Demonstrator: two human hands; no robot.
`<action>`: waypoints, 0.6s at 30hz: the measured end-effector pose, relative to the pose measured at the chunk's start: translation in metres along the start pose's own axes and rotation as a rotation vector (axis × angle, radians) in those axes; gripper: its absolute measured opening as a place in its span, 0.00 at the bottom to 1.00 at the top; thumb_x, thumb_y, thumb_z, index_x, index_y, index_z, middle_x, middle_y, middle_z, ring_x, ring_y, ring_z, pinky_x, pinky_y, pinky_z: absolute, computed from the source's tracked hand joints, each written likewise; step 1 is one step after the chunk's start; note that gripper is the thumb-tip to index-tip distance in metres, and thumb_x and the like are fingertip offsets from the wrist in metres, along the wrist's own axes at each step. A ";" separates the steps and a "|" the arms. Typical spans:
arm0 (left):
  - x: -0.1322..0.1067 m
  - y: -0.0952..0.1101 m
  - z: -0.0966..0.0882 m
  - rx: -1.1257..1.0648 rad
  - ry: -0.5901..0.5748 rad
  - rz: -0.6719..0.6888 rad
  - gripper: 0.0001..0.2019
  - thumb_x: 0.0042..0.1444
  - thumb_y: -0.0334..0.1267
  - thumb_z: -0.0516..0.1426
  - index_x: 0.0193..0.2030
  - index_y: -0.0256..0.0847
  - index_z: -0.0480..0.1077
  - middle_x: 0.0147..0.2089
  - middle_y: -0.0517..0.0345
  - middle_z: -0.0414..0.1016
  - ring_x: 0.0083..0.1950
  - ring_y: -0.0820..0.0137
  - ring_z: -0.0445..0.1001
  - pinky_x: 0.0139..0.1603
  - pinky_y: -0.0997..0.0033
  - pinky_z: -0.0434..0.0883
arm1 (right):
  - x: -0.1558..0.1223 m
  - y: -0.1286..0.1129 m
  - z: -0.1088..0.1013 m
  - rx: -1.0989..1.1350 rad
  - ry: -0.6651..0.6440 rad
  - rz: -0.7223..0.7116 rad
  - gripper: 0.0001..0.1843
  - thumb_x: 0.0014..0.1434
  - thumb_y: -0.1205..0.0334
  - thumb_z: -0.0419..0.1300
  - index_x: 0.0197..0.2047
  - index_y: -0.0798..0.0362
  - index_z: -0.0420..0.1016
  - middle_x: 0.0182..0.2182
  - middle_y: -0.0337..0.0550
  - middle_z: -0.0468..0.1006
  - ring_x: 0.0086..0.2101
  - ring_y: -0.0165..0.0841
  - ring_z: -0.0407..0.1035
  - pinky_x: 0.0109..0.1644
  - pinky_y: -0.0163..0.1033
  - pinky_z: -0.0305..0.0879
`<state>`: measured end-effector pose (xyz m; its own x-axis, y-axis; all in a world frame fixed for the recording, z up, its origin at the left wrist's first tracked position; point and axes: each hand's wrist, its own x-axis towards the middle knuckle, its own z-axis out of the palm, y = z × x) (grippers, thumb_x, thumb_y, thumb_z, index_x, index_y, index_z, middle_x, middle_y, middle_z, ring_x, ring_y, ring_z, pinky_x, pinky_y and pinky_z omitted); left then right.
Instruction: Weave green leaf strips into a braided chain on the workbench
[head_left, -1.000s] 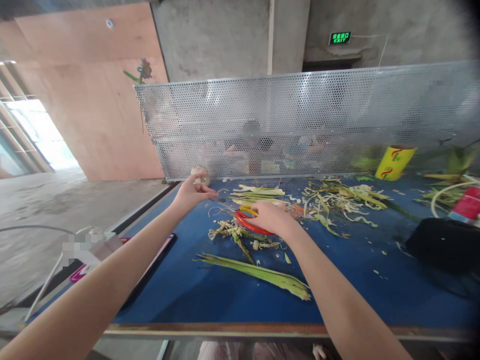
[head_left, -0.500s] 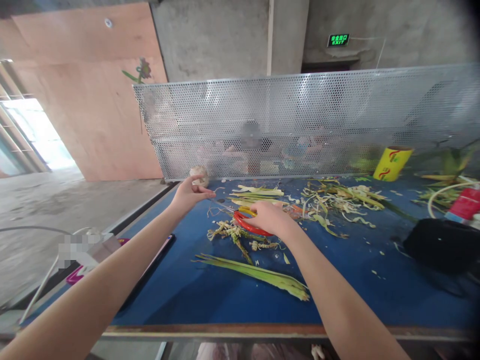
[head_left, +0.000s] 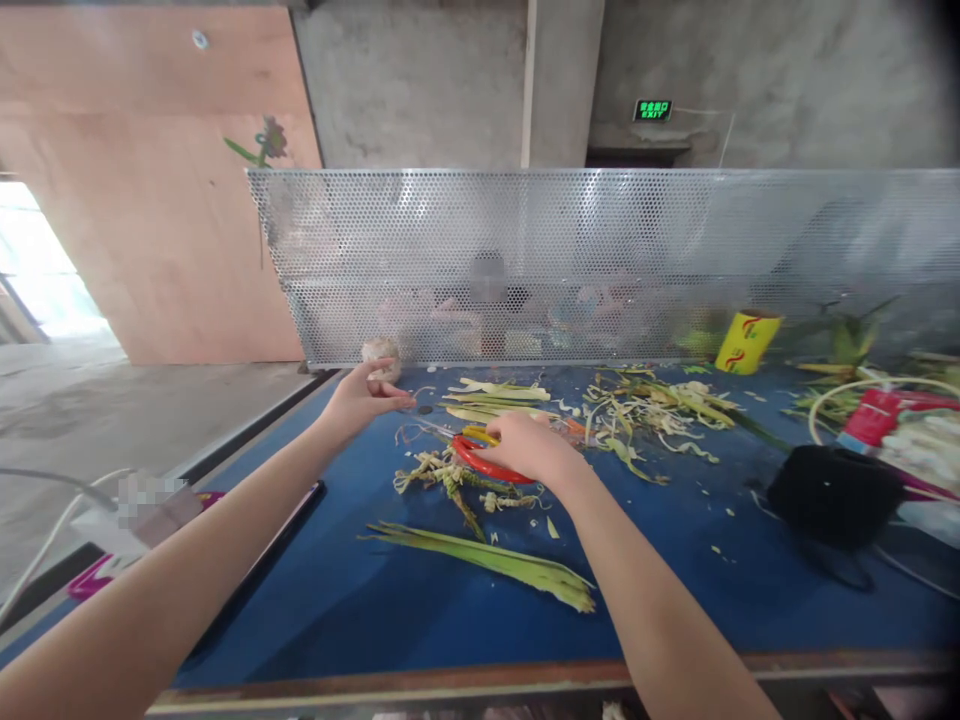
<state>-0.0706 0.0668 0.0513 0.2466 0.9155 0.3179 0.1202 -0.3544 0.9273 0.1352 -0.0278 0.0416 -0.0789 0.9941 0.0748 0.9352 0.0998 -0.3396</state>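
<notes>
- Head view: we have our right hand (head_left: pixel 525 445) closed round the scissors (head_left: pixel 487 470), its fingers on the red and yellow handles; we take this to be a working hold, since the blades point away from the palm.
- Those scissors lie between our hands, above the table, blades toward the left, perhaps so that they meet whatever the other fingers offer; we cannot tell how far apart the blades stand.
- Our left hand (head_left: pixel 364 395) is just beyond the blade tips, thumb and a finger drawn near each other like a light pinch; anything thin between them is too small for us to make out.
- Just below the scissors we have a pile of trimmings (head_left: pixel 450 480), probably there because that spot lies within easy reach.
- Nearer us, a long green stalk (head_left: pixel 487 558) rests flat and slantwise, apart from the pile, maybe to keep whole pieces separate.
- Behind the scissors, pale stalks (head_left: pixel 495 395) lie side by side, seemingly sorted into one row.
- Farther right, we see a tangled heap of peelings (head_left: pixel 660 405), likely pushed aside for elbow room.
- Along the blue table's (head_left: pixel 315 620) far side runs a mesh screen (head_left: pixel 450 230), presumably dividing us from a person beyond.
</notes>
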 end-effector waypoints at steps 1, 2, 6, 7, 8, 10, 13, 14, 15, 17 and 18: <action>-0.001 0.001 0.000 0.000 -0.011 -0.001 0.32 0.34 0.32 0.66 0.48 0.37 0.60 0.21 0.65 0.75 0.29 0.67 0.77 0.42 0.62 0.71 | -0.001 0.000 -0.001 -0.003 -0.006 0.000 0.21 0.50 0.43 0.50 0.19 0.51 0.64 0.15 0.38 0.64 0.24 0.34 0.63 0.33 0.40 0.56; -0.002 0.001 0.000 0.002 -0.021 -0.002 0.31 0.33 0.32 0.66 0.47 0.38 0.60 0.20 0.65 0.74 0.29 0.68 0.77 0.42 0.62 0.71 | -0.001 0.000 -0.002 -0.006 -0.014 0.000 0.21 0.50 0.43 0.51 0.19 0.51 0.64 0.15 0.38 0.64 0.24 0.34 0.63 0.33 0.40 0.56; -0.007 0.002 0.000 0.014 -0.049 -0.016 0.31 0.33 0.32 0.66 0.47 0.39 0.61 0.20 0.66 0.74 0.28 0.68 0.76 0.40 0.63 0.71 | -0.002 0.001 -0.003 -0.011 -0.049 -0.002 0.20 0.50 0.44 0.52 0.19 0.51 0.64 0.16 0.38 0.65 0.27 0.36 0.64 0.35 0.40 0.55; -0.009 0.002 0.000 0.018 -0.053 -0.022 0.31 0.33 0.32 0.66 0.47 0.38 0.61 0.20 0.66 0.74 0.28 0.68 0.76 0.39 0.64 0.71 | -0.002 0.001 -0.003 -0.009 -0.058 -0.004 0.20 0.49 0.44 0.52 0.18 0.51 0.63 0.16 0.38 0.65 0.27 0.35 0.64 0.34 0.39 0.55; -0.011 0.001 0.000 0.024 -0.058 -0.028 0.31 0.33 0.31 0.66 0.48 0.38 0.61 0.20 0.66 0.74 0.28 0.68 0.76 0.39 0.64 0.71 | -0.003 0.001 -0.003 -0.006 -0.067 -0.005 0.21 0.49 0.43 0.52 0.18 0.51 0.62 0.15 0.37 0.64 0.26 0.35 0.64 0.33 0.39 0.54; -0.014 0.001 0.000 0.039 -0.067 -0.045 0.31 0.33 0.30 0.65 0.48 0.37 0.61 0.20 0.66 0.73 0.27 0.69 0.75 0.38 0.66 0.71 | -0.006 0.001 -0.004 0.000 -0.085 -0.006 0.22 0.48 0.40 0.52 0.17 0.51 0.60 0.14 0.36 0.62 0.23 0.33 0.63 0.31 0.38 0.53; -0.018 -0.001 0.001 0.060 -0.086 -0.068 0.30 0.33 0.29 0.65 0.48 0.38 0.62 0.19 0.66 0.73 0.26 0.70 0.75 0.35 0.67 0.70 | -0.010 0.001 -0.006 -0.003 -0.115 0.002 0.24 0.47 0.38 0.51 0.17 0.51 0.59 0.12 0.34 0.60 0.20 0.31 0.60 0.29 0.37 0.51; -0.019 -0.001 0.001 0.064 -0.093 -0.073 0.30 0.34 0.29 0.64 0.47 0.38 0.63 0.20 0.66 0.73 0.25 0.70 0.75 0.35 0.67 0.70 | -0.011 0.002 -0.007 -0.007 -0.125 0.005 0.24 0.46 0.38 0.51 0.17 0.51 0.59 0.12 0.34 0.60 0.19 0.31 0.60 0.28 0.36 0.50; -0.020 -0.002 0.001 0.067 -0.098 -0.077 0.29 0.34 0.29 0.64 0.47 0.39 0.63 0.20 0.67 0.73 0.25 0.70 0.75 0.35 0.68 0.70 | -0.012 0.002 -0.007 -0.012 -0.135 0.008 0.24 0.47 0.38 0.51 0.16 0.51 0.59 0.12 0.34 0.59 0.19 0.31 0.59 0.28 0.36 0.50; -0.022 -0.003 0.002 0.074 -0.112 -0.082 0.28 0.35 0.29 0.64 0.47 0.40 0.63 0.20 0.66 0.73 0.26 0.69 0.75 0.34 0.67 0.70 | -0.012 0.004 -0.008 -0.016 -0.159 0.008 0.24 0.47 0.39 0.51 0.16 0.51 0.59 0.12 0.34 0.58 0.17 0.30 0.58 0.26 0.36 0.49; -0.023 -0.003 0.002 0.078 -0.120 -0.085 0.28 0.35 0.29 0.64 0.47 0.40 0.62 0.20 0.66 0.73 0.26 0.69 0.75 0.34 0.67 0.70 | -0.012 0.005 -0.008 -0.014 -0.171 0.007 0.24 0.47 0.39 0.51 0.16 0.51 0.59 0.11 0.33 0.58 0.16 0.29 0.57 0.26 0.36 0.49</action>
<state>-0.0746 0.0466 0.0404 0.3445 0.9153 0.2086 0.2188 -0.2944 0.9303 0.1432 -0.0396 0.0464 -0.1287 0.9877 -0.0885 0.9407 0.0933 -0.3262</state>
